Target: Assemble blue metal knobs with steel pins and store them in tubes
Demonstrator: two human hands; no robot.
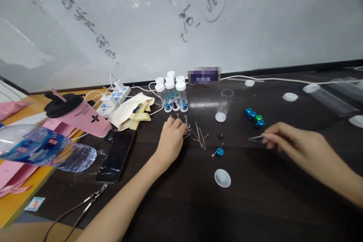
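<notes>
My left hand [173,134] is closed, fingers curled down at the table beside several thin bent wire pieces [200,138]; what its fingertips grip is hidden. My right hand [295,141] pinches a thin whitish stick-like piece [257,137] pointing left, just over the table. Between the hands lies a blue spool-like part [219,152] with a thin wire through it. A small black part [220,135] sits behind that. Farther back stands an uncapped clear tube [226,104] with a white base. In front rests a white cap [222,178].
Several capped tubes [180,96] stand at the back. Blue and green spools [254,116] lie in a row at right, near an empty tube [330,100]. On the left are a phone [116,157], a water bottle [48,147], a pink cup [81,115] and a cloth pouch [132,110].
</notes>
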